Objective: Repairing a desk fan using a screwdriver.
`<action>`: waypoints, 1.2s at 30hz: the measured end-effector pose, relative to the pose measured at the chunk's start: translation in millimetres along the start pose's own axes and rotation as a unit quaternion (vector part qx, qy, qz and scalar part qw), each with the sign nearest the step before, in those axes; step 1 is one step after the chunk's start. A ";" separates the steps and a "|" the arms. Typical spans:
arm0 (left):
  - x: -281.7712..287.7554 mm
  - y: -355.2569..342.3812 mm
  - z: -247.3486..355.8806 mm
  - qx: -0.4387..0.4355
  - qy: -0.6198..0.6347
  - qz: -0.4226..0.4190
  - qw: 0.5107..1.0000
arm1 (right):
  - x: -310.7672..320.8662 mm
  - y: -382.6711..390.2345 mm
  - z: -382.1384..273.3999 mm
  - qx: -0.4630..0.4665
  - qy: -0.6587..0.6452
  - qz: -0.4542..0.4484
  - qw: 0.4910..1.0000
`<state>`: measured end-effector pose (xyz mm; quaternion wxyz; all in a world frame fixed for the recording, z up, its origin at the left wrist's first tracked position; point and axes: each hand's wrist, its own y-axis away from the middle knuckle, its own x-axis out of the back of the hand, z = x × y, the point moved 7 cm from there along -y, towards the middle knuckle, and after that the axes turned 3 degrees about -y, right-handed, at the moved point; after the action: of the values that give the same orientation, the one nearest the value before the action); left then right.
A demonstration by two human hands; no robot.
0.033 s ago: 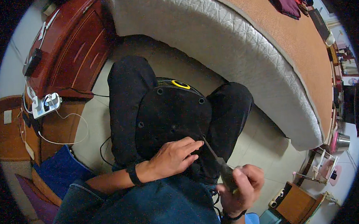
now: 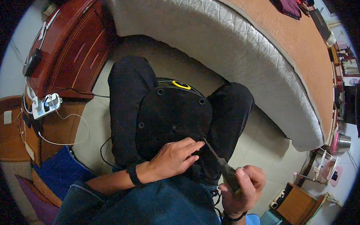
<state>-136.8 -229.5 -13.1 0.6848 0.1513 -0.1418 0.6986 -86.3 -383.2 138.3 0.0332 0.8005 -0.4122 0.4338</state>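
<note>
Between my knees lies a rounded black device (image 2: 174,112), its dark flat face up, with several round holes near the edge and a yellow oval ring on its far side. My right hand (image 2: 244,189) is closed around the handle of a screwdriver (image 2: 231,178). The screwdriver slants up and left, its thin shaft reaching a hole near the right edge of the black face. Across the near part of that face rests my left hand (image 2: 175,158), fingers stretched and thumb apart. Its index fingertip is beside the shaft, close to the tip; the very tip is hard to make out.
A bed (image 2: 233,51) with a pale quilted side runs along the far right. At the left stand a dark red cabinet (image 2: 77,52) and a white power strip (image 2: 48,106) with cables. Blue cloth (image 2: 63,172) lies at lower left, a small wooden box (image 2: 298,203) at lower right.
The screwdriver handle and my right hand have shifted very slightly. My left hand and the black device stay where they were.
</note>
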 end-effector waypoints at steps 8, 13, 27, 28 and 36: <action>-0.5 -0.8 -0.7 0.009 -0.010 -0.001 1.000 | -5.6 3.9 5.0 0.040 -0.043 0.036 0.998; 0.2 -1.0 -0.2 0.014 -0.008 -0.006 1.000 | -1.1 1.7 0.1 0.027 0.047 0.034 0.998; -0.6 -0.8 -1.2 0.004 -0.015 0.002 1.000 | -2.7 -1.9 -4.0 0.059 0.031 0.032 0.997; -0.7 -0.8 -1.4 0.005 -0.015 0.001 1.000 | -2.3 -1.4 -4.4 0.057 0.042 0.019 0.997; -0.3 -1.6 0.2 0.008 -0.018 -0.009 1.000 | -7.9 1.2 -1.6 0.061 -0.044 0.060 0.995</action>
<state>-135.2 -229.8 -13.0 0.6871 0.1704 -0.1476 0.6907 -90.5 -378.3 133.2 -0.0606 0.7931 -0.4334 0.4236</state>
